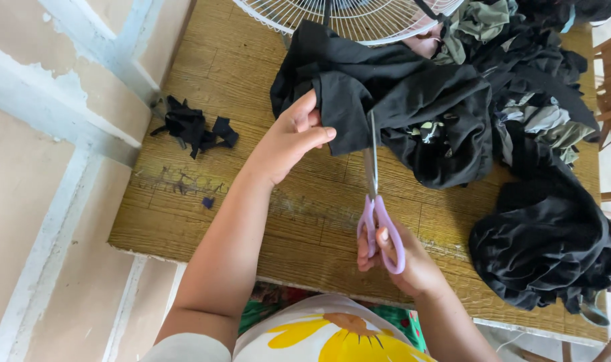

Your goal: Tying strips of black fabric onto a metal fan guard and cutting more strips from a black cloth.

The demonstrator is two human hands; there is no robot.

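The left hand (293, 136) pinches the near edge of a black cloth (399, 100), fingers and thumb pressed together on the fabric and pulling it taut toward the left. The right hand (399, 258) holds a pair of scissors (376, 201) with lilac handles, the thumb and fingers through the loops and closed around them; the blades point away from the person and run up into the edge of the black cloth just right of the left hand. Whether the blades are parted or shut where they meet the fabric cannot be told.

The black cloth lies bunched on a mat-covered table (211, 201), toward its far middle, and spills to the right into a heap of dark and greenish-grey clothes (533, 100). Another black bundle (543, 241) sits near the right edge of the table, close to the person. On the far left of the table lies a small pile of black scraps (193, 127), well apart from both hands. A white fan grille (349, 20) stands at the far edge, touching the top of the black cloth. To the left is a pale wall (44, 134) with peeling paint
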